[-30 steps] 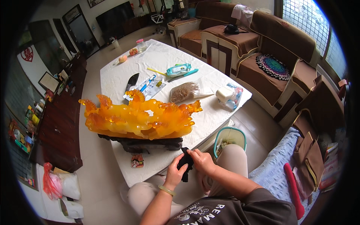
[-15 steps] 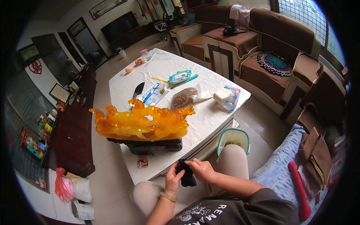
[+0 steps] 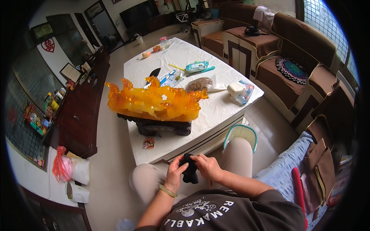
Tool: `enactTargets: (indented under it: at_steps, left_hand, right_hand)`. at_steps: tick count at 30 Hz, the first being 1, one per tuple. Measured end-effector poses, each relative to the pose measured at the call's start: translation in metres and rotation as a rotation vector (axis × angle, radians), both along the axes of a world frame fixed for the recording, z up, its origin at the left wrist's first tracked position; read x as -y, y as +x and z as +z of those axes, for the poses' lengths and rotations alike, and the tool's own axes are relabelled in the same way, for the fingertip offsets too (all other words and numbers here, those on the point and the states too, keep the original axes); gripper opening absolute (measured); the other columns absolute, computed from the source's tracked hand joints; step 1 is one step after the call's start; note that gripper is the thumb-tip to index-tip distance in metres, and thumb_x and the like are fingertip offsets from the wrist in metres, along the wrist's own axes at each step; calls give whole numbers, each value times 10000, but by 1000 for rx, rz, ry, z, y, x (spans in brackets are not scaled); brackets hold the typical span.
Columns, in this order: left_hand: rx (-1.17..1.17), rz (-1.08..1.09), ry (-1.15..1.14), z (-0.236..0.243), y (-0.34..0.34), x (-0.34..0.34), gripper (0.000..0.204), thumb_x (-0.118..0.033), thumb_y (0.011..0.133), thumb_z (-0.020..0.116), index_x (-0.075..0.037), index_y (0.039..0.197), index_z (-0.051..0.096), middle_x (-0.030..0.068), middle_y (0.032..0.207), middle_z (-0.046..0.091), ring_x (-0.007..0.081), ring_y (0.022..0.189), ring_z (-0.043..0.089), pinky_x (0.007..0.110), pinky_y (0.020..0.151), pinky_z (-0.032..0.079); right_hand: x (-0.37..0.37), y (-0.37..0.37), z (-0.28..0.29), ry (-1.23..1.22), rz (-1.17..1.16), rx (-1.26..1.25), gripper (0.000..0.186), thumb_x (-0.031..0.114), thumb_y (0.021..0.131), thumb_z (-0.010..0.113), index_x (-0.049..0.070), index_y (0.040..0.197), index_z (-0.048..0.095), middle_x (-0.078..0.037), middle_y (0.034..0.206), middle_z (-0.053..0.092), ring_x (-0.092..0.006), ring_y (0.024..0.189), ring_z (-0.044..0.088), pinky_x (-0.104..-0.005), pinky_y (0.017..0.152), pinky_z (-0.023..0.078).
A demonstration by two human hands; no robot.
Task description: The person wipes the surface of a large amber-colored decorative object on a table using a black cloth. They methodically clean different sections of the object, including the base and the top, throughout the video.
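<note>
Above my lap, just off the table's near edge, I hold a small piece of black cloth (image 3: 190,175) with both hands. My left hand (image 3: 175,173), a pale bangle on its wrist, pinches the cloth's left side, thumb in front. On the other side, my right hand (image 3: 209,168) grips its upper edge with bent fingers. The cloth hangs down bunched between them; its exact kind does not show. Beyond the hands, an orange-yellow translucent carving (image 3: 154,103) rests on a dark stand (image 3: 163,127) on the white-covered table (image 3: 216,115). A small red card (image 3: 148,143) lies by the stand.
Farther back on the table are a dark blade (image 3: 155,72), a wipes pack (image 3: 197,67), a bag of brown strands (image 3: 200,83), a white-and-blue package (image 3: 239,91) and a jar (image 3: 164,42). A green-rimmed bin (image 3: 254,140) stands beside my right knee. Brown sofas (image 3: 285,73) line the right.
The view has shifted, so the table and carving sit farther right and higher in the picture. Both hands still hold the black cloth, which hangs slightly differently.
</note>
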State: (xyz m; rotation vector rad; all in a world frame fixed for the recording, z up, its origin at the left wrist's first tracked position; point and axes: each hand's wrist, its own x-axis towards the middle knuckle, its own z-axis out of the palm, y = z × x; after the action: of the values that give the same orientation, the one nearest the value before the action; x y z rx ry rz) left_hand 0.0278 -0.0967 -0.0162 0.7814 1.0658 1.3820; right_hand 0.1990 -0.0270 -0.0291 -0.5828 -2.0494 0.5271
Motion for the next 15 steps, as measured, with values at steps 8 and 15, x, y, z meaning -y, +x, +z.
enactTargets:
  at_steps: [8,15]
  left_hand:
    - [-26,8,-32,5,-3,26,404,-92,913,624,3,1294,527,83,1213,618,168,1141,571,320,1031,427]
    - [7,47,-11,6,0,41,357,-121,933,642,2,1259,564,58,1171,638,138,1074,593,286,970,455]
  right_hand:
    - [21,-4,-3,-35,66,-10,299,26,845,653,29,1140,607,-127,857,605,-335,642,646,-424,541,534]
    - [37,-4,1,-47,71,3,282,36,845,656,30,1123,609,-131,867,614,-347,656,651,-427,552,540]
